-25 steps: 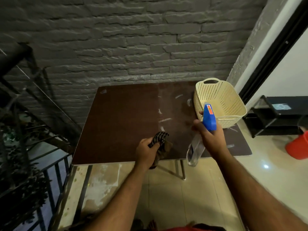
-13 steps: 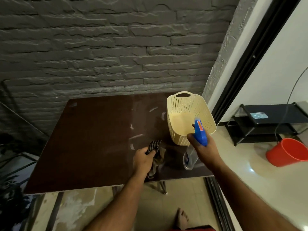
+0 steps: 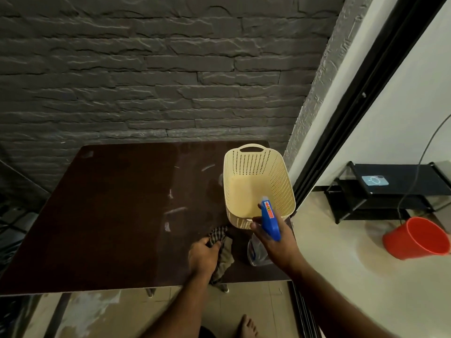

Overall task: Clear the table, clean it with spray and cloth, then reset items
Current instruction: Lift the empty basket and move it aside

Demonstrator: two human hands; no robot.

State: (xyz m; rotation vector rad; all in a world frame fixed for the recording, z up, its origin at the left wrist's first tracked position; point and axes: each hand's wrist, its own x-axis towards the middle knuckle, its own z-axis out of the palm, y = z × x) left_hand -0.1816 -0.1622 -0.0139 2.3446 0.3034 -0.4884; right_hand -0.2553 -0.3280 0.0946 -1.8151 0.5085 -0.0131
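A dark brown table (image 3: 109,215) stands against a grey brick wall, its top marked with pale streaks. On its right side sits a cream perforated basket (image 3: 280,191) with nothing in it. My right hand (image 3: 275,245) grips a clear spray bottle with a blue trigger head (image 3: 269,222), held just in front of the basket's near wall, nozzle toward the basket. My left hand (image 3: 203,254) grips a checked cloth (image 3: 223,250) near the table's front edge, left of the bottle.
To the right, past a black door frame (image 3: 353,113), a red bucket (image 3: 419,239) lies tilted on the pale floor. Behind it stands a low black shelf (image 3: 390,189) with a phone and a cable. My bare foot (image 3: 246,325) shows below the table edge.
The view has swung to the right and closer to the table. Both hands have kept their grips, the bottle staying by the basket and the cloth by the front edge.
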